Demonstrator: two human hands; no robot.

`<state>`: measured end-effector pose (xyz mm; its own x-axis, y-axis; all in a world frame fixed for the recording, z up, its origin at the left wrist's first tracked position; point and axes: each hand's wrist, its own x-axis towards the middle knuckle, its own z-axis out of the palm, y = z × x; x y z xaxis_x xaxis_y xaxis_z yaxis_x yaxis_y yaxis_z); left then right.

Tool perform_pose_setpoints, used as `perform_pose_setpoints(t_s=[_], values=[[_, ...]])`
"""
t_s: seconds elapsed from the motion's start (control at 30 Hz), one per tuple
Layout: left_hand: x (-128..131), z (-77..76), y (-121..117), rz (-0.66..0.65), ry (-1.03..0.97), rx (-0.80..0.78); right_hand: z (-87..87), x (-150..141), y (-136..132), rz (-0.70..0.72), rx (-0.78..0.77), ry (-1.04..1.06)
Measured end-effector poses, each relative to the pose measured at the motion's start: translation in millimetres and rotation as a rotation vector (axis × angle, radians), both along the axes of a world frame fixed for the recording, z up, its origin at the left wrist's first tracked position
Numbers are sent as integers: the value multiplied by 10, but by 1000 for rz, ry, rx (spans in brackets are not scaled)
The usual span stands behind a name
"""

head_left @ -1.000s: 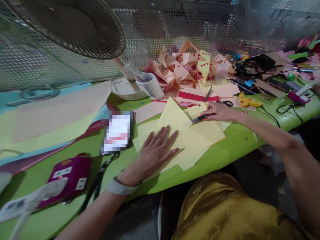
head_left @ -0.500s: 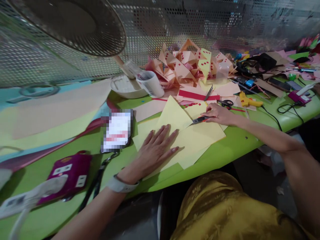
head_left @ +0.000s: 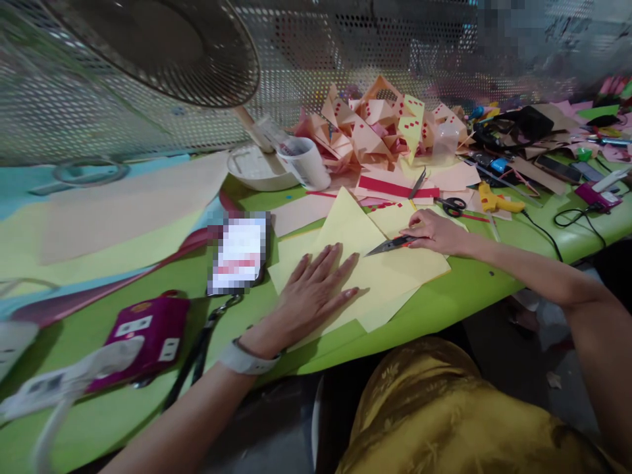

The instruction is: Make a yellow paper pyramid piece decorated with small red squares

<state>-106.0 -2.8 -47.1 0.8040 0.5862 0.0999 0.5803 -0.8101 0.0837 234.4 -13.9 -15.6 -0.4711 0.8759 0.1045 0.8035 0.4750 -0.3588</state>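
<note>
Sheets of pale yellow paper (head_left: 395, 276) lie overlapping on the green table, one corner folded or standing up into a peak at the back. My left hand (head_left: 316, 283) rests flat on them with its fingers spread. In my right hand (head_left: 434, 232) is a pair of scissors (head_left: 385, 246) with dark, pointed blades and a bit of orange-red at the grip. The blades lie low over the paper, their tip pointing left at my left fingertips, a small gap apart. My fingers hide most of the handle.
A phone (head_left: 239, 253) and a purple socket block (head_left: 148, 336) lie left. Behind stand a fan (head_left: 197, 52), a white cup (head_left: 306, 164) and a heap of folded peach paper (head_left: 370, 131). Black-handled scissors (head_left: 453, 207) and a yellow glue gun (head_left: 498, 199) lie right.
The scissors' tip has moved left and slightly down over the paper, closer to my left fingers. My left hand stays flat on the sheets. The whole view has shifted a little.
</note>
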Motion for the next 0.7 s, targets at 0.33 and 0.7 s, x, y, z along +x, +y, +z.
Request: perform_pose_setpoints(t_s=[0.33, 0.7], values=[[6, -4, 1, -6, -6, 15, -1, -240, -104, -39, 35, -53], [69, 25, -26, -5, -18, 63, 76, -199, -71, -13, 90, -62]])
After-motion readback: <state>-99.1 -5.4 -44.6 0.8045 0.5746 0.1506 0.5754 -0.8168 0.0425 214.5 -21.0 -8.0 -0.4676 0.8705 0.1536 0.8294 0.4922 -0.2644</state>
